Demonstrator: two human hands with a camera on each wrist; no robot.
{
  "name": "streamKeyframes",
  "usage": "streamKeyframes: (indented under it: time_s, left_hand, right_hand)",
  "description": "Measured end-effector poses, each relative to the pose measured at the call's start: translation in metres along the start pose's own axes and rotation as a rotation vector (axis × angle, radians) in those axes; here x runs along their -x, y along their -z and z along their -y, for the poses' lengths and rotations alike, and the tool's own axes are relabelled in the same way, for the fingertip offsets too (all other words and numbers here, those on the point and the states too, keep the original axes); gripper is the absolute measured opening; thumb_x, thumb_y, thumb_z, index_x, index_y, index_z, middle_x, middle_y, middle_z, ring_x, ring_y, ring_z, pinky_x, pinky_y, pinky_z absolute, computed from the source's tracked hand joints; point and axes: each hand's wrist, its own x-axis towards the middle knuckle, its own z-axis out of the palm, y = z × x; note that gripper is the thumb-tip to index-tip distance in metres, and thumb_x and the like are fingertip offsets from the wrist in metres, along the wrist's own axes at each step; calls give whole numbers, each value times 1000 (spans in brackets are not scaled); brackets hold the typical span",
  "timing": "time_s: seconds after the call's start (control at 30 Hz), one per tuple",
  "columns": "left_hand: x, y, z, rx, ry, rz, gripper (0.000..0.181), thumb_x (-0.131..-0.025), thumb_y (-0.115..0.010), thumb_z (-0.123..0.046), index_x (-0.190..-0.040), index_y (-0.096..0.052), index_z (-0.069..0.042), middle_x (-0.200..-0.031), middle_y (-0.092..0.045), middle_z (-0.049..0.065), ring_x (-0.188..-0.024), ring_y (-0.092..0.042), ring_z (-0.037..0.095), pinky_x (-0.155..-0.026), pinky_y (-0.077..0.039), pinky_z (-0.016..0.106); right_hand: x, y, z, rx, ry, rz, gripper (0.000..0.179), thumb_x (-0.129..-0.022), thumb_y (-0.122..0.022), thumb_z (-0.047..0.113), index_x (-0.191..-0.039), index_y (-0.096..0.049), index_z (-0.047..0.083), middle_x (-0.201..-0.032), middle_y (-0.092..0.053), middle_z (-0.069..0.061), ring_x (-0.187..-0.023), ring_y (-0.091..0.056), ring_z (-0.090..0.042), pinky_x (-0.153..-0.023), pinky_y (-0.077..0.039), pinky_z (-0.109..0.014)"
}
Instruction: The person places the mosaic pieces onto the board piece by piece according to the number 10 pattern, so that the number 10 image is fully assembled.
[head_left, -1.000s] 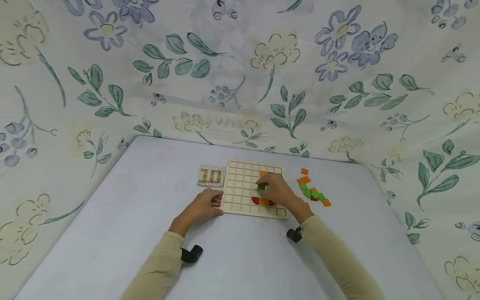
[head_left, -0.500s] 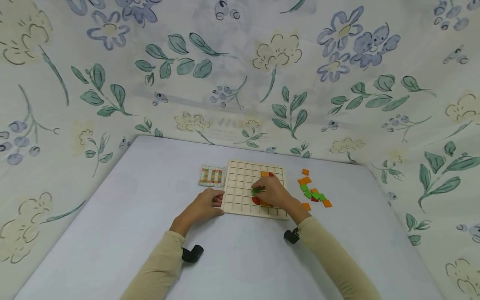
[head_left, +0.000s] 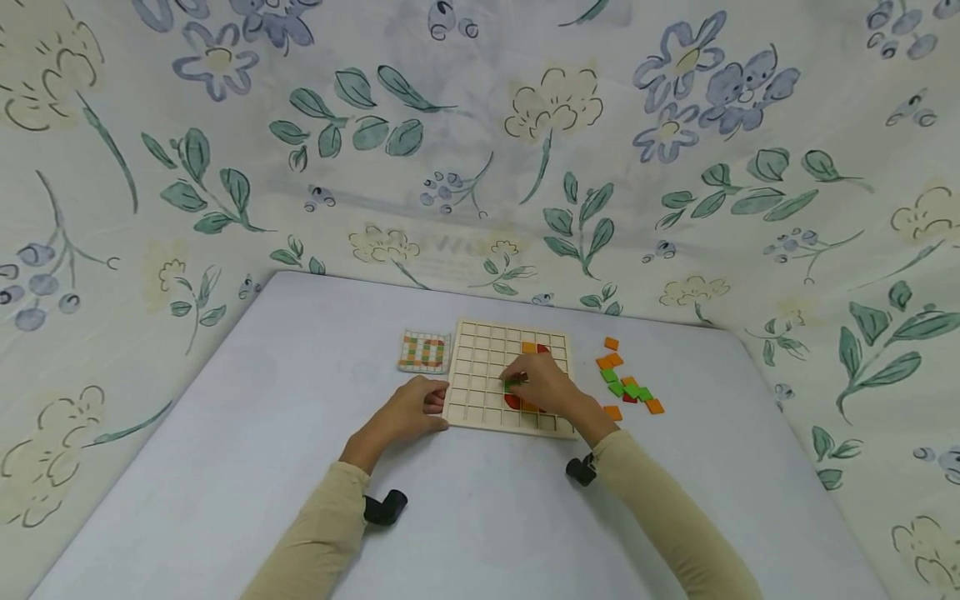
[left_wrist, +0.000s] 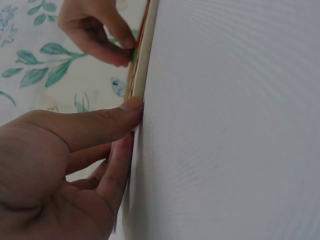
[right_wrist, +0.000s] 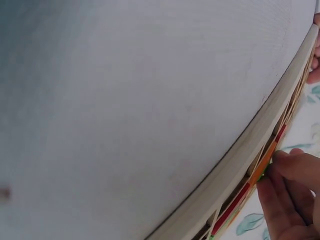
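Shifted slightly toward my left hand (head_left: 409, 408) since a second ago, the green tile (head_left: 511, 385) is pinched in my right hand (head_left: 546, 383) at the wooden grid board (head_left: 477, 363); my left thumb and curled fingers hold the board's edge. Loose tiles (head_left: 632, 390) lie right of my right hand.

Hands: two, one left hand (head_left: 405, 408), one right hand (head_left: 551, 385). Sleeves (head_left: 318, 521): two. Black wrist cameras (head_left: 387, 507): two. Wooden grid board (head_left: 480, 367): one. Pattern card (head_left: 424, 352): one. White table (head_left: 480, 517): one. Loose tiles, some overlapping, visible count: orange tiles (head_left: 612, 342), six; green tiles (head_left: 608, 376), four; red tile (head_left: 630, 398), one. On board, partly hidden: orange pieces (head_left: 528, 347), at least two; red pieces (head_left: 512, 401), at least two; green piece (head_left: 512, 384), one.
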Motion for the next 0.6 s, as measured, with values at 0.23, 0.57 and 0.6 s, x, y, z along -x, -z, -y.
streamKeyframes:
  time_s: [0.23, 0.57, 0.6]
  left_hand:
    - [0, 0, -1, -4, -7, 2, 67, -77, -78, 8, -136, -47, 11, -108, -51, 11, -101, -57, 23, -85, -56, 23]
    - [1, 2, -1, 19, -38, 6, 66, -76, -78, 10, -134, -48, 14, -110, -51, 14, -101, -57, 24, -86, -56, 24]
    - [1, 2, -1, 20, -35, 7, 66, -76, -77, 10, -134, -47, 14, -110, -51, 14, -102, -57, 25, -86, -56, 24]
  right_hand:
    - [5, 8, -2, -9, 13, 37, 18, -88, -68, -1, -103, -76, 4, -103, -72, -3, -98, -65, -17, -85, -57, -25]
    - [22, 28, -22, 7, -90, -9, 18, -88, -67, -2, -101, -76, 5, -98, -71, -1, -89, -63, -15, -83, -59, -30]
    - [24, 28, -23, 6, -103, -1, 17, -87, -68, -2, -100, -76, 6, -97, -71, 0, -88, -63, -15, -82, -59, -30]
